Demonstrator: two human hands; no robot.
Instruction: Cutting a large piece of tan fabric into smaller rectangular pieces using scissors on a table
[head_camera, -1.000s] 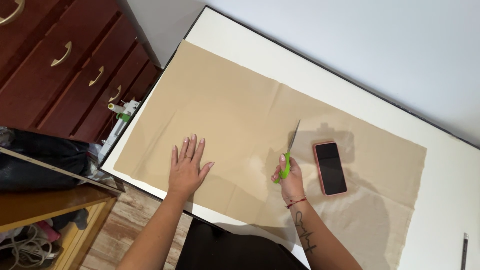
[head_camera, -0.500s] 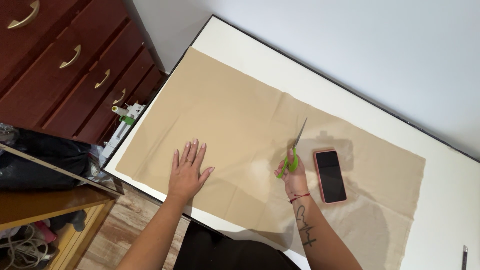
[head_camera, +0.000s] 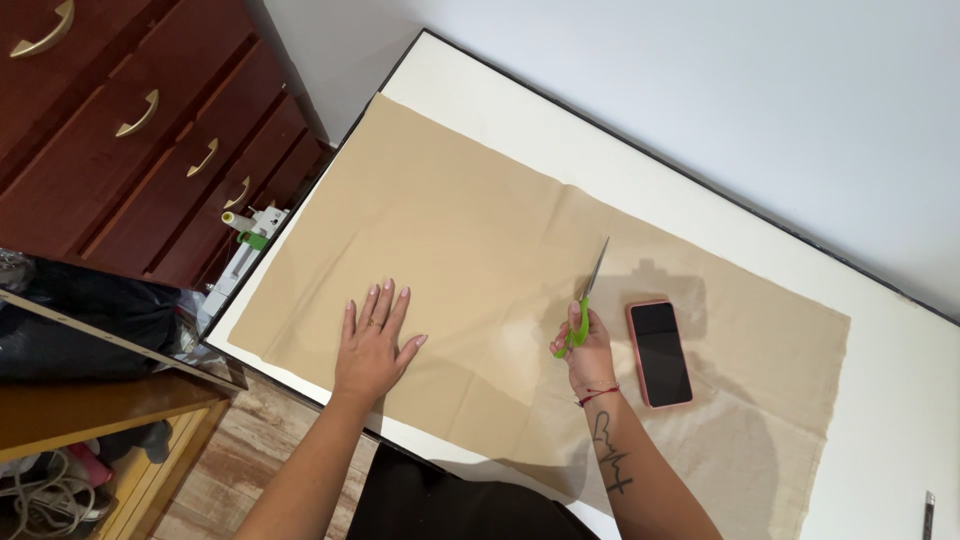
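Tan fabric (head_camera: 480, 230) covers most of our white table (head_camera: 880, 400), seen from the head camera. We press our left hand (head_camera: 375, 340) flat on the cloth, fingers spread and holding nothing. Our right hand (head_camera: 590, 350) is closed around the green handles of the scissors (head_camera: 588, 295), whose blades lie nearly together, pointing away from us over the cloth. Just right of that hand, a pink-cased phone (head_camera: 660, 352) lies face up on the fabric. Dark wooden drawers (head_camera: 120, 130) stand beside the table, at our left.
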